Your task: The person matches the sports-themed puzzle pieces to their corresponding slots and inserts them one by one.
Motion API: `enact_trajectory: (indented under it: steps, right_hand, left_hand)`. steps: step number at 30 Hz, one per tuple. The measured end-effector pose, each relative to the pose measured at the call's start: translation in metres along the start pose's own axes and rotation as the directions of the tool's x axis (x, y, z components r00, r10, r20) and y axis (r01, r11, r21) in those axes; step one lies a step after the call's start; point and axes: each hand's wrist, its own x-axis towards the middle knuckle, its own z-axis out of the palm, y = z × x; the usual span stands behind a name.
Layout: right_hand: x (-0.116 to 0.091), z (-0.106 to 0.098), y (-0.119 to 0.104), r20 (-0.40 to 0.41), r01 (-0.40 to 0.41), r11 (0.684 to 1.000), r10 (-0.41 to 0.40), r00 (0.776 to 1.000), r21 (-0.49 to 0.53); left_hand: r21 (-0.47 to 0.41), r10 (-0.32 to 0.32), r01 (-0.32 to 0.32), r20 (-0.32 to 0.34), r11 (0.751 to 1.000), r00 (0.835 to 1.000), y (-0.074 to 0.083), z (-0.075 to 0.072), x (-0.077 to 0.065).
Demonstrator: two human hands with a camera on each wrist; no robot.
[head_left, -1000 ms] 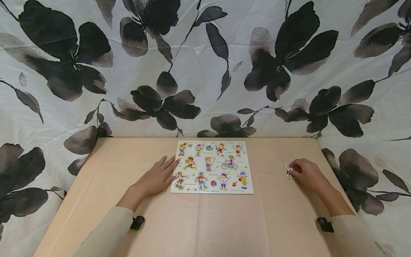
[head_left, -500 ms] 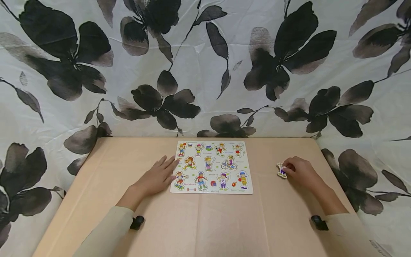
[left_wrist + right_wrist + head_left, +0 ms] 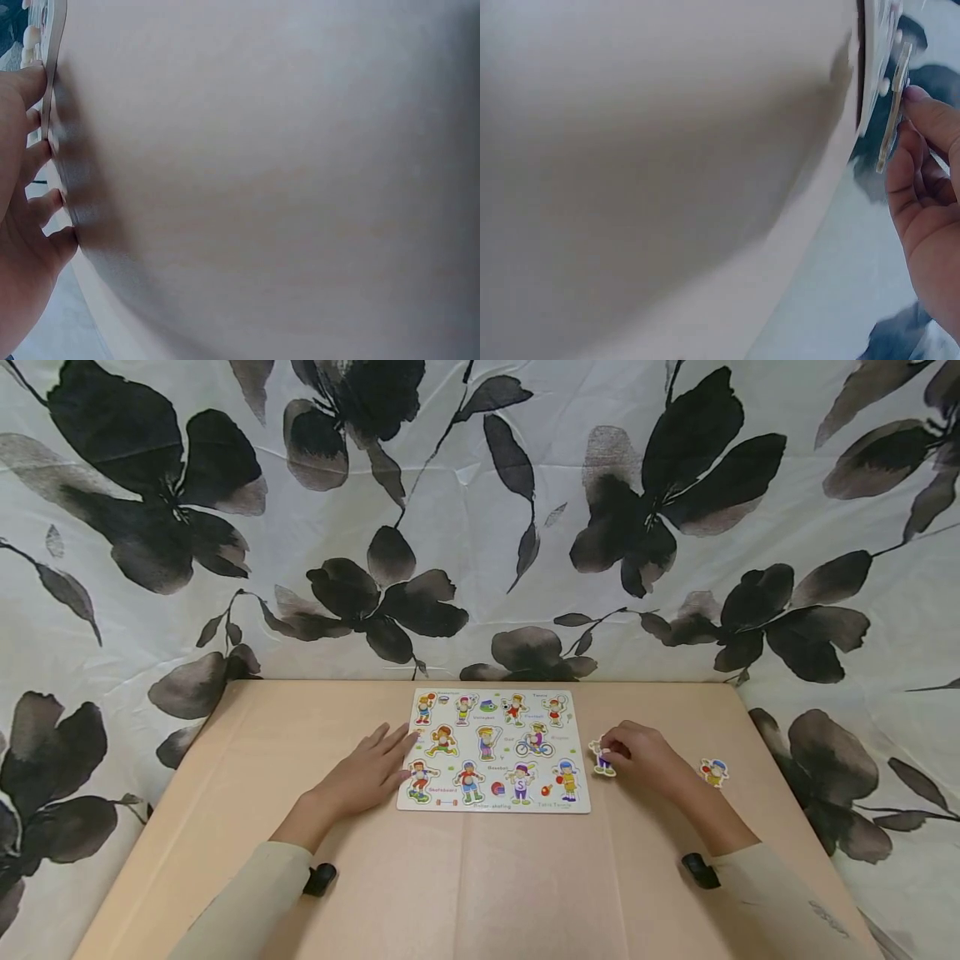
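Note:
A white puzzle board (image 3: 450, 787) printed with sports figures lies at the back middle of the table. My left hand (image 3: 367, 774) rests at its left side with fingers spread, and in the left wrist view the fingertips of that hand (image 3: 26, 172) touch the board's edge (image 3: 54, 52). Just off the board's right side, my right hand (image 3: 645, 756) pinches a puzzle piece (image 3: 602, 760), a small figure in white and purple. Seen edge-on in the right wrist view, the thin piece (image 3: 892, 120) sits between thumb and fingers.
Another loose puzzle piece (image 3: 714, 772), with a blue cap, lies on the table beside my right forearm. The light wooden table (image 3: 525, 885) ends at a cloth backdrop (image 3: 510, 552) with dark flowers. Black straps or cameras (image 3: 321, 879) sit at both wrists.
My right hand has moved left with the pinched piece, from the table's right side to beside the board. The blue-capped piece has come into view behind it. The left hand has stayed still.

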Motion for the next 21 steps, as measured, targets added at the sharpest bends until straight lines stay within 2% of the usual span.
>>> enact_trajectory:
  steps: [8,21]
  right_hand:
    - [0.015,0.025,-0.037,0.064,0.092,0.995,-0.094,0.994,0.033]
    - [0.031,0.049,-0.082,0.145,0.277,0.961,-0.276,0.950,0.016]
  left_hand:
    - [0.018,0.006,-0.006,0.000,1.000,1.000,-0.001,0.001,0.001]
    - [0.010,0.006,-0.006,0.015,1.000,1.000,-0.002,-0.001,0.002]
